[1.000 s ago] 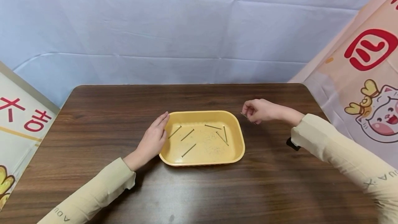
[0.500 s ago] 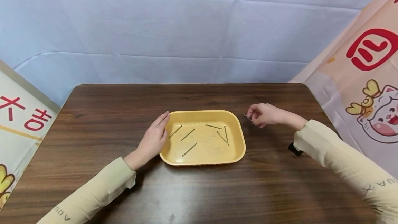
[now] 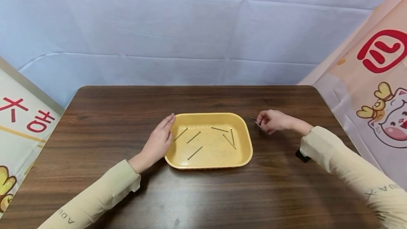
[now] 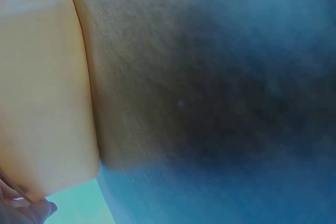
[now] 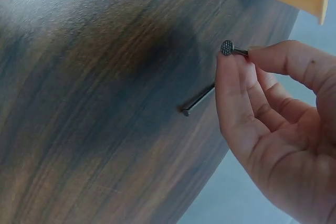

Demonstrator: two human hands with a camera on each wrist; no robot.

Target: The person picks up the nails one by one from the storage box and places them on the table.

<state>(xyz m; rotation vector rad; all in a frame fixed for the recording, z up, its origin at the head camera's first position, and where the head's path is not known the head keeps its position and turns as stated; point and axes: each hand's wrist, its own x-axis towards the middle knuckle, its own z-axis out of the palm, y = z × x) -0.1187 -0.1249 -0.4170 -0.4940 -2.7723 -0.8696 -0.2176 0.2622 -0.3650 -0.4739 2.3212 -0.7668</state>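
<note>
In the head view a yellow tray (image 3: 210,167) holds several long nails (image 3: 194,153) scattered over its floor. My left hand (image 3: 157,142) lies along the tray's left rim with fingers mostly straight. In the left wrist view the tray's wall (image 4: 47,103) fills the left side, with fingertips (image 4: 39,209) at its lower corner. Right of the tray, my right hand (image 3: 274,121) pinches a nail (image 5: 227,48) between thumb and index finger, its textured head showing in the right wrist view. Another nail (image 5: 198,99) lies on the table below, partly hidden behind the fingers.
The dark wood table (image 3: 203,200) has rounded far corners, with a pale cloth (image 3: 190,38) hanging behind it. Printed banners stand at the left (image 3: 19,123) and right (image 3: 381,91). A small black object (image 3: 302,156) shows beneath my right sleeve.
My right hand has moved slightly right and toward me with the pinched nail, and the nail on the table now shows beside it. My left hand stays at the tray.
</note>
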